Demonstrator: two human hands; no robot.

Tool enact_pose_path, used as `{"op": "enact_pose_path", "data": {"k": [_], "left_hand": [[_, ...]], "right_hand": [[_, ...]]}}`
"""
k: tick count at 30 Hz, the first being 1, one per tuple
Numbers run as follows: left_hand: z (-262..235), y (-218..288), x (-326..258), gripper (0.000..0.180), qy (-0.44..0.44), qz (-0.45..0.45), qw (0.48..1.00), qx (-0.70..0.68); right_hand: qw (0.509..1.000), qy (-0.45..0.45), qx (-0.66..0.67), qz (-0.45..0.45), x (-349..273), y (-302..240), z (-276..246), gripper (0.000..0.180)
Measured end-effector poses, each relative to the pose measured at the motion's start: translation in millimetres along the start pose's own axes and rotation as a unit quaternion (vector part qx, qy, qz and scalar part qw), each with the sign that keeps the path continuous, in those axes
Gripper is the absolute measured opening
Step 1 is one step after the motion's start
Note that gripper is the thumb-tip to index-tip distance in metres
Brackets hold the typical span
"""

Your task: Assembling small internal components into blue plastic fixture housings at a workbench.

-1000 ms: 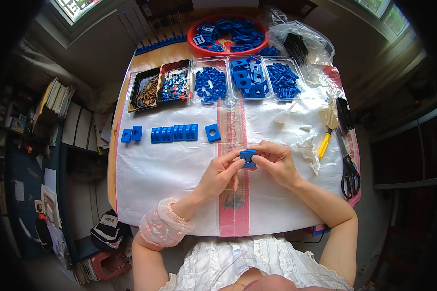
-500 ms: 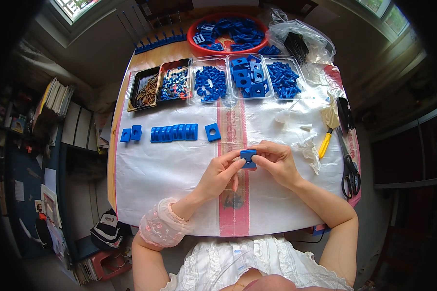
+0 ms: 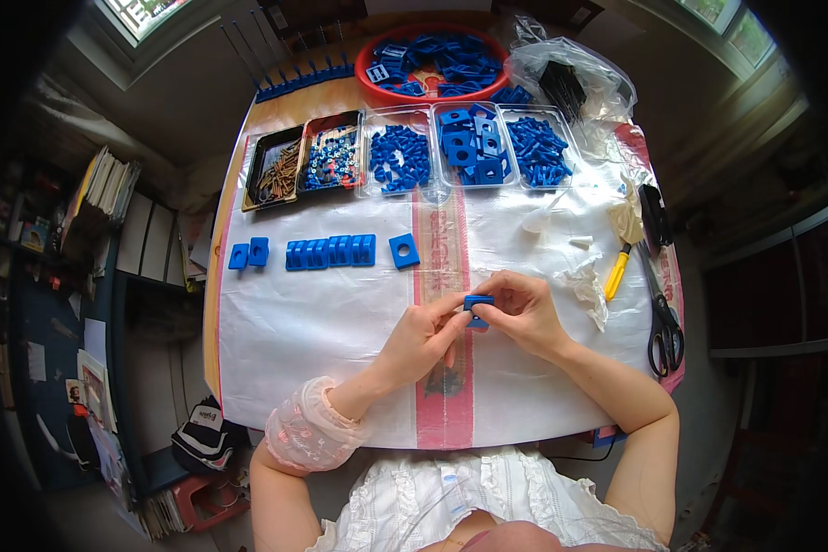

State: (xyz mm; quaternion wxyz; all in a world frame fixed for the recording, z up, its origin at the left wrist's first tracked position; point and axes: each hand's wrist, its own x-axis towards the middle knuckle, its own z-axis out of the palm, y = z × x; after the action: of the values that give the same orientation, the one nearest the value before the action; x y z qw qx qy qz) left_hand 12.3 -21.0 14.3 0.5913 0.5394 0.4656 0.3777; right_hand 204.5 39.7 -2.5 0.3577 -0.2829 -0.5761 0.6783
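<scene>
Between my two hands is a small blue plastic block [image 3: 477, 302], held over the pink stripe of the white cloth. My left hand [image 3: 430, 333] grips its left side with thumb and fingers. Thumb and fingertips of my right hand [image 3: 517, 313] press on its right side, hiding much of it. Beyond my left hand lies a single blue square piece with a round hole [image 3: 403, 250]. Left of that stands a tight row of several blue blocks [image 3: 330, 252]. Two more blue pieces [image 3: 249, 253] lie at the far left.
Along the back stand trays of screws [image 3: 279, 175], small mixed parts [image 3: 331, 156], blue pegs [image 3: 398, 158], blue square pieces [image 3: 472, 147] and blue plugs [image 3: 538, 152]. Behind them is a red basin [image 3: 368, 85]. At right lie a yellow-handled tool [image 3: 617, 276], scissors [image 3: 664, 336] and crumpled wrapping [image 3: 583, 281].
The block has shifted slightly right and down and tipped, so less of its face shows. Both hands still hold it, and my fingers have closed further around it.
</scene>
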Motion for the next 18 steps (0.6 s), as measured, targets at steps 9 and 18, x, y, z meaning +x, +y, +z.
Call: {"op": "enact_pose_path", "data": {"k": [9,18], "left_hand": [[-0.8,-0.6,0.6,0.031,-0.002,-0.001,1.000,0.021],[-0.9,-2.1,0.3,0.031,-0.008,-0.002,1.000,-0.011]], "right_hand": [[1.000,0.004,-0.004,-0.021,0.9,-1.2,-0.8,0.014],[1.000,0.001,-0.001,-0.028,1.3,-1.4,-1.4,0.015]]}}
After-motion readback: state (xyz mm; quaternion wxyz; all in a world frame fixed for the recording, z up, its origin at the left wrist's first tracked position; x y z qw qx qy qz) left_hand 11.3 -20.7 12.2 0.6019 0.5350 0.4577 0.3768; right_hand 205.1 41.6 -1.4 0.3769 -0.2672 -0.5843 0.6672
